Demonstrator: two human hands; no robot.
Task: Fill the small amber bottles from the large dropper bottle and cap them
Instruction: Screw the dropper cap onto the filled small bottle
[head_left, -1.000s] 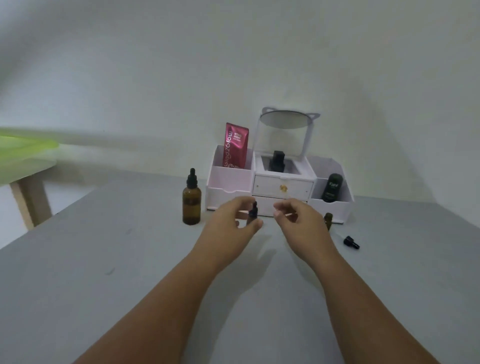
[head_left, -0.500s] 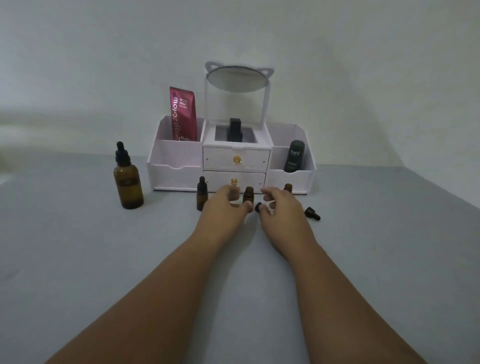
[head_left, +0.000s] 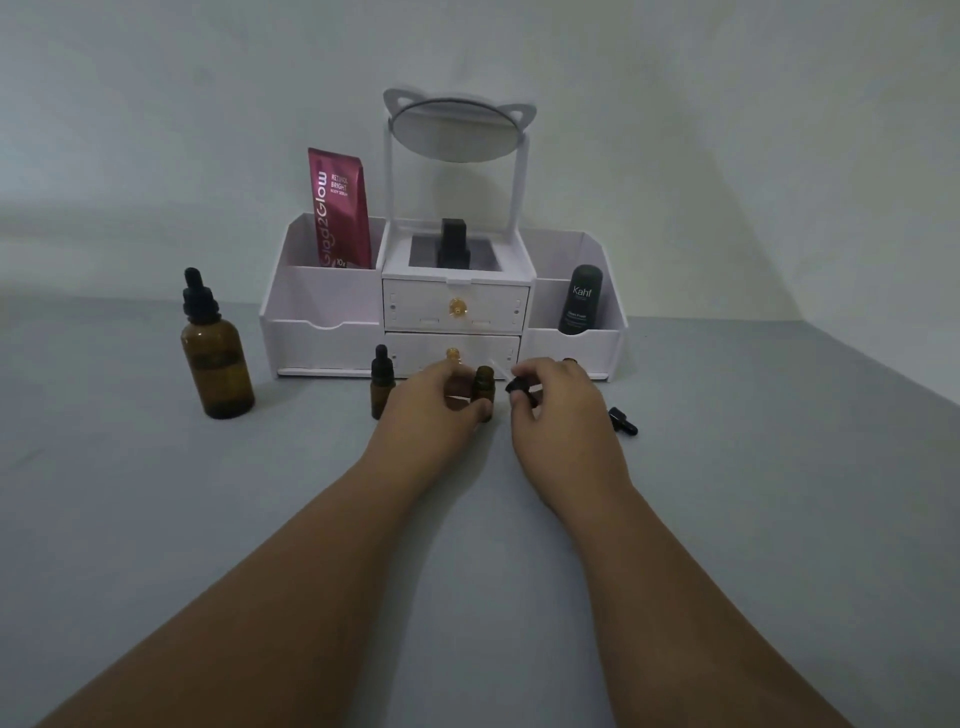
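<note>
The large amber dropper bottle (head_left: 217, 358) stands capped at the left of the grey table. A small amber bottle (head_left: 382, 389) with its black dropper cap on stands left of my hands. My left hand (head_left: 435, 402) grips an uncapped small amber bottle (head_left: 483, 384) standing on the table. Just right of it, my right hand (head_left: 558, 402) pinches a black dropper cap (head_left: 518, 387), its glass pipette angled up toward the organizer. Another small bottle (head_left: 570, 360) peeks out behind my right hand. A loose black dropper cap (head_left: 622, 421) lies on the table to the right.
A white cosmetic organizer (head_left: 447, 332) with two drawers and a cat-ear mirror (head_left: 457, 130) stands at the back against the wall. It holds a red tube (head_left: 340, 208), a black bottle (head_left: 453, 244) and a dark green Kahf bottle (head_left: 581, 299). Bare grey table (head_left: 467, 571) lies around my forearms.
The view swung and steadied on the organizer. A capped small bottle now stands at the left. My left hand has taken hold of an uncapped bottle, and my right hand holds its dropper cap beside it.
</note>
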